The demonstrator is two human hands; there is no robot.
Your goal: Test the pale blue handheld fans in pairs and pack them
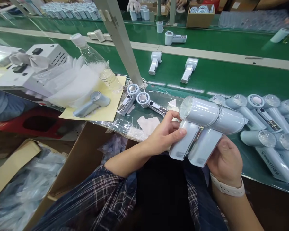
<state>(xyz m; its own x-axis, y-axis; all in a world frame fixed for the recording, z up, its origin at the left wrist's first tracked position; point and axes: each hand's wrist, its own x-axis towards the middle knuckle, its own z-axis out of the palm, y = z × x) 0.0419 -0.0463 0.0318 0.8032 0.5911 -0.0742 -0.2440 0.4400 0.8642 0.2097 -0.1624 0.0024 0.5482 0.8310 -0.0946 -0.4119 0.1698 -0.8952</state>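
Observation:
Two light blue handheld fans are held side by side above the bench edge, their heads end to end and handles pointing down. My left hand (166, 133) is closed on the left fan (186, 139), thumb across its handle. The right fan (207, 146) sits in my right hand (227, 158), whose fingers are mostly hidden behind it. Both fans look glossy, as if in clear film. Right of my hands, several similar fans (274, 160) lie in rows, some handles lettered. Left of them, two fans (143, 98) lie on the bench with round grilles facing up.
A green conveyor (214, 77) carries several fans beyond a metal post (121, 41). To the left stand a plastic bottle (96, 61), a white machine (50, 57) and a fan (92, 104) on yellow paper. Below, a cardboard box (69, 160) adjoins plastic bags. Co-workers' hands show across the line.

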